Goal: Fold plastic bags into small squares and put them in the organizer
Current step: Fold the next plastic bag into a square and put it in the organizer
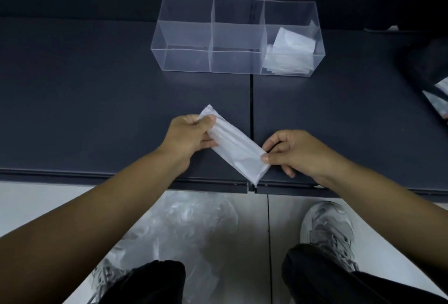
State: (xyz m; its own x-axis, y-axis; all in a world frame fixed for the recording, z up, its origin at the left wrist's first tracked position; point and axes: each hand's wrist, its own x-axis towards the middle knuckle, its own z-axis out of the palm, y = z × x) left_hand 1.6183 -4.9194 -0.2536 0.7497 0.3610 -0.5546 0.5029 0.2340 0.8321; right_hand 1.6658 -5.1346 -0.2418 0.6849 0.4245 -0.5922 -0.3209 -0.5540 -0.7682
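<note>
The plastic bag (pixel 235 143) is folded down to a long narrow strip and runs diagonally between the two hands, over the front edge of the dark surface (pixel 97 97) near its middle seam. The left grip (pixel 194 134) is closed on the far end, thumb on top and fingers curled beneath. The right grip (pixel 291 153) pinches the near end between thumb and forefinger. Holding both ends seems meant to keep the slippery layers taut and stacked, so the creases do not spring apart before the next fold. Whether the strip touches the surface I cannot tell.

The clear organizer (pixel 184 37) stands toward the back edge, straight ahead. Its right-end compartment holds folded bags (pixel 291 49) and the other compartments look bare. It is likely placed within easy reach for dropping each square in. A heap of loose bags (pixel 194 226) lies on the floor between the feet, probably the supply. By my judgement the strip needs folding end over end before it goes in.
</note>
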